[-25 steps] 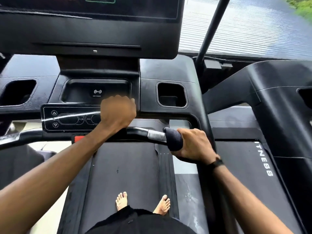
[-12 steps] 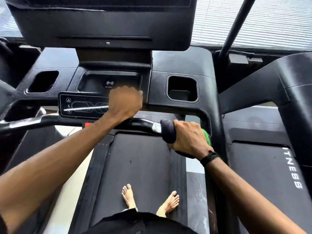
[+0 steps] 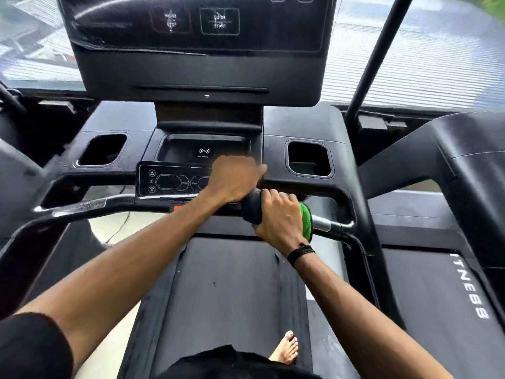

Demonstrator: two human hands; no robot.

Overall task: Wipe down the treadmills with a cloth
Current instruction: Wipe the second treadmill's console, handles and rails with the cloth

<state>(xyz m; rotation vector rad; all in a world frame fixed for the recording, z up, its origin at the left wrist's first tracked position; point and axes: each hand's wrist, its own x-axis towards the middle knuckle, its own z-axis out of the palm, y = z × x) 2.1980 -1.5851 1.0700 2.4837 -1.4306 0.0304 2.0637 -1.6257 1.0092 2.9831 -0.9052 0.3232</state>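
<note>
Across the treadmill's front handlebar (image 3: 90, 206), the right hand (image 3: 280, 218) curls tightly around a dark-and-green cloth (image 3: 305, 220) wrapped on the bar. Just beside it, touching, the left hand (image 3: 235, 179) closes into a fist, apparently gripping the same bar below the control panel (image 3: 169, 181).

Both hands (image 3: 235, 179) (image 3: 278, 217) curled (fists side by side)
</note>
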